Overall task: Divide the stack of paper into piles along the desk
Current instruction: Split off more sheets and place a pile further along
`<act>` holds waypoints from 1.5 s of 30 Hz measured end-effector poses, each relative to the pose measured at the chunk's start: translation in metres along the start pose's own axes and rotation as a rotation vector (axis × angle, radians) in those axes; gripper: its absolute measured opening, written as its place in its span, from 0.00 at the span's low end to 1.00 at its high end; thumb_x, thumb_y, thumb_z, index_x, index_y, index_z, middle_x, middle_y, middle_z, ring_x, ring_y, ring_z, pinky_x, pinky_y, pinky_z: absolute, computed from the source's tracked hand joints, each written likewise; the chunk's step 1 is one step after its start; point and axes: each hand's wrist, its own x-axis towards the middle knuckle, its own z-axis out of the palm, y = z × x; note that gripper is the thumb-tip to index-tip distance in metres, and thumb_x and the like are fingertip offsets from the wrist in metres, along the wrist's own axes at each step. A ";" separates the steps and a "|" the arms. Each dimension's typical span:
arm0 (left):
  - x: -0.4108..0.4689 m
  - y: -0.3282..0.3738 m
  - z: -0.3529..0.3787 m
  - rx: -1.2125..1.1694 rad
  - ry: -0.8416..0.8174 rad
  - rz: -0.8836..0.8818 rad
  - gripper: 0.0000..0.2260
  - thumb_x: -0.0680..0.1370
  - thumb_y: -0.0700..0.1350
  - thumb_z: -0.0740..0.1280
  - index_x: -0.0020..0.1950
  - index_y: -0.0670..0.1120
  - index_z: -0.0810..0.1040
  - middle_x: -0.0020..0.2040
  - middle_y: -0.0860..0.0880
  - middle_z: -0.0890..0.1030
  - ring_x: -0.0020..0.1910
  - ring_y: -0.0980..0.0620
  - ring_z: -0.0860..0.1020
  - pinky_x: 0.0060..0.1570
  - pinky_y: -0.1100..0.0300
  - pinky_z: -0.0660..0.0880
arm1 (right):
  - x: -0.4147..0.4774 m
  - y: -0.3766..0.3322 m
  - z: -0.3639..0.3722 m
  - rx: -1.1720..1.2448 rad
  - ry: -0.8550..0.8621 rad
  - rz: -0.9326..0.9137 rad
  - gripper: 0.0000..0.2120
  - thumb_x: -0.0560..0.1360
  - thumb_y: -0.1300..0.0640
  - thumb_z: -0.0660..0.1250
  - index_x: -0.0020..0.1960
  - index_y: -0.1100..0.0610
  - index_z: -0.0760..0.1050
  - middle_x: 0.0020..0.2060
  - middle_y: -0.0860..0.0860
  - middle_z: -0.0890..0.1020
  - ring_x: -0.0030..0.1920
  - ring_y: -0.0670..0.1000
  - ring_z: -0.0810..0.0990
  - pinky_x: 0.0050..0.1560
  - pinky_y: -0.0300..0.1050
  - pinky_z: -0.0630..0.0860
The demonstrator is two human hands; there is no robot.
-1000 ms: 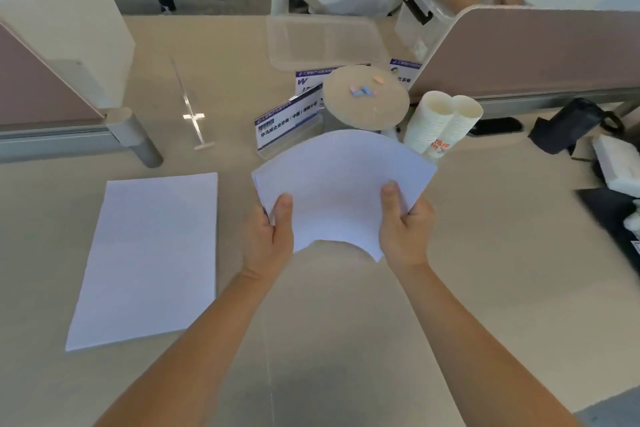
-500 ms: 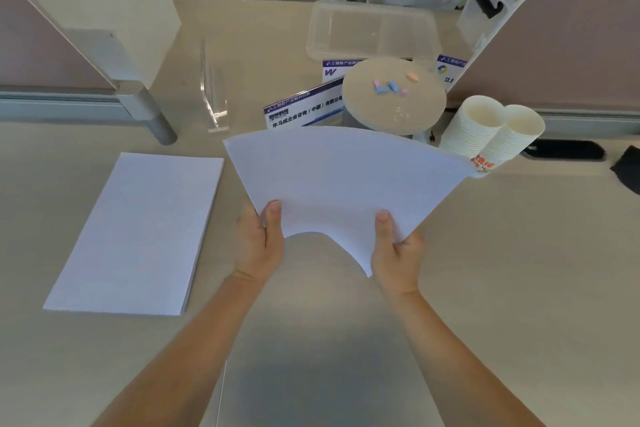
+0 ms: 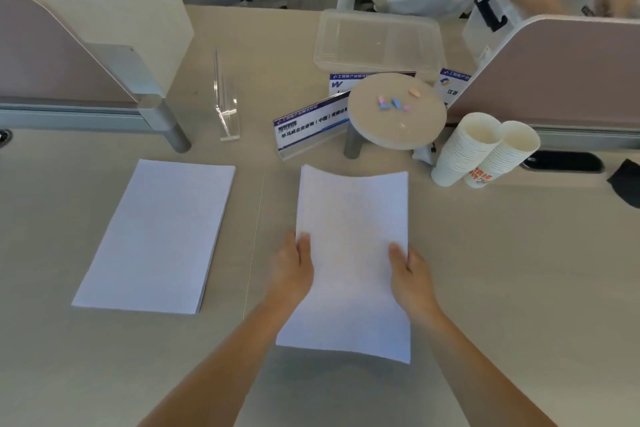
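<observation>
White sheaf (image 3: 353, 218) gripped by its long edges, left hand (image 3: 292, 267) and right hand (image 3: 412, 274) each with thumb on top, just in front of the round stand (image 3: 396, 111). Probably laying down a second pile; first pile (image 3: 156, 236) front-left of the stand. Next: flatten the lifted far edge, release. Room on the desk (image 3: 519, 270) front-right of the stand; cups (image 3: 485, 149) close on its right.

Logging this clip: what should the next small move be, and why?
Probably lay the sheets flat on the desk and let go: the left hand and right hand pinch their side edges, the far edge bows, and they hang right of the pile.
</observation>
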 end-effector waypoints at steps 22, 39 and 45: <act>0.049 0.001 -0.003 0.134 -0.105 -0.363 0.37 0.79 0.62 0.57 0.75 0.34 0.60 0.72 0.38 0.68 0.70 0.40 0.70 0.69 0.50 0.67 | 0.067 -0.001 0.030 -0.119 -0.073 0.234 0.21 0.80 0.47 0.59 0.62 0.61 0.77 0.58 0.57 0.82 0.58 0.58 0.80 0.62 0.54 0.75; 0.040 -0.070 -0.184 0.319 0.124 -0.366 0.31 0.77 0.63 0.58 0.72 0.43 0.68 0.68 0.39 0.71 0.67 0.37 0.70 0.65 0.45 0.68 | 0.017 -0.094 0.088 -0.907 -0.261 -0.102 0.20 0.80 0.46 0.58 0.62 0.61 0.70 0.58 0.58 0.75 0.60 0.60 0.75 0.57 0.52 0.75; 0.057 -0.133 -0.249 0.332 0.193 -0.497 0.35 0.76 0.64 0.61 0.71 0.39 0.66 0.68 0.37 0.69 0.69 0.36 0.64 0.69 0.45 0.60 | -0.032 -0.135 0.211 -0.561 -0.441 0.066 0.16 0.76 0.41 0.60 0.35 0.51 0.67 0.31 0.46 0.71 0.32 0.48 0.71 0.33 0.44 0.66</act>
